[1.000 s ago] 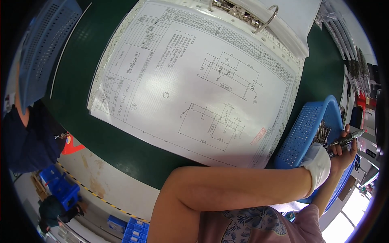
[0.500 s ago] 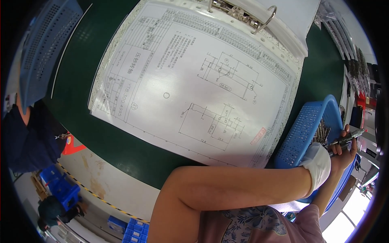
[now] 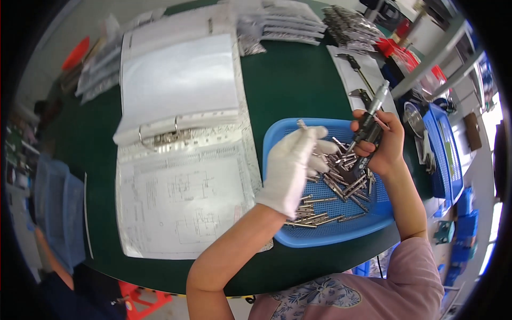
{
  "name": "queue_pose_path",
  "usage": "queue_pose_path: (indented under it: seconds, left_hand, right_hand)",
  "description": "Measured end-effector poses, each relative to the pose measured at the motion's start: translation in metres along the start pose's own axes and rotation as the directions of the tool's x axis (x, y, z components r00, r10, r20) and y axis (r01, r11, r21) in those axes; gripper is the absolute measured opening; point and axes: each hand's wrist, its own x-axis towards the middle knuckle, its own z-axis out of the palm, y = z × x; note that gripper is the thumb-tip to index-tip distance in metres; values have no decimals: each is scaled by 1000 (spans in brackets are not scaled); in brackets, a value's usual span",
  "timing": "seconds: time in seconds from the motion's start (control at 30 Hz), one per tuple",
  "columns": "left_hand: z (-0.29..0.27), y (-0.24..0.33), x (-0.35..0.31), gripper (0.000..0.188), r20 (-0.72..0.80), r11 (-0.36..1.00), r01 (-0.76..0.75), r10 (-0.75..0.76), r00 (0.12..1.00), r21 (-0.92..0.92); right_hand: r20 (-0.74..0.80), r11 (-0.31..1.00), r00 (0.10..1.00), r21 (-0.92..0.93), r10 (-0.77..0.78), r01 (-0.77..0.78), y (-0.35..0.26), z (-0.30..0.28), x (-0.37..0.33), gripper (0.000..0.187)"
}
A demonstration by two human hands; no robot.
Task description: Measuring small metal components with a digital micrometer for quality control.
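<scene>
My right hand (image 3: pixel 388 141), bare, grips a micrometer (image 3: pixel 367 129) with a dark frame and a silver thimble tilted up to the right. My left hand (image 3: pixel 292 168), in a white glove, has its fingers curled over a blue perforated basket (image 3: pixel 330 241). A short metal pin (image 3: pixel 302 124) pokes up from the gloved fingers, its other end hidden by them. Inside the basket lies a loose pile of slim metal pins (image 3: pixel 314 217), some with holes. The two hands are apart, with the micrometer's lower end close above the pile.
Left of the basket lies an open ring binder (image 3: pixel 178 45) with a technical drawing (image 3: pixel 186 205). Calipers (image 3: pixel 362 97) rest on white paper at the right. Bagged parts (image 3: pixel 292 24) are stacked along the back. A co-worker's arm (image 3: pixel 53 258) reaches a blue crate (image 3: pixel 61 213) at far left.
The view has swung from the drawing to the basket, so both hands now show near the middle right. The micrometer is still in my right hand. The pin at my left fingers has come into sight.
</scene>
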Motion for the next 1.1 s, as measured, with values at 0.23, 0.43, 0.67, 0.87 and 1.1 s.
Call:
queue_pose_path:
  seconds: [0.23,0.43,0.67,0.87,1.1]
  left_hand:
    - [-14,-6,-3,25,25,974,-24,31,999,-224]
    - [-15,0,-10,13,72,951,-73,99,993,-300]
    - [-13,0,-16,15,120,937,-131,178,977,-324]
    - [-5,-1,-18,16,147,953,-134,179,973,-273]
    - [2,-2,-20,14,79,981,-188,192,978,-52]
  right_hand:
    - [104,991,989,-94,106,-97,4,12,-14,31]
    - [198,914,976,-406,94,-6,23,25,-19,21]
    - [177,896,980,-443,86,1,30,28,-21,18]
    - [168,912,981,-411,95,-18,28,26,-25,19]
    - [165,897,983,-441,82,-1,24,30,-27,21]
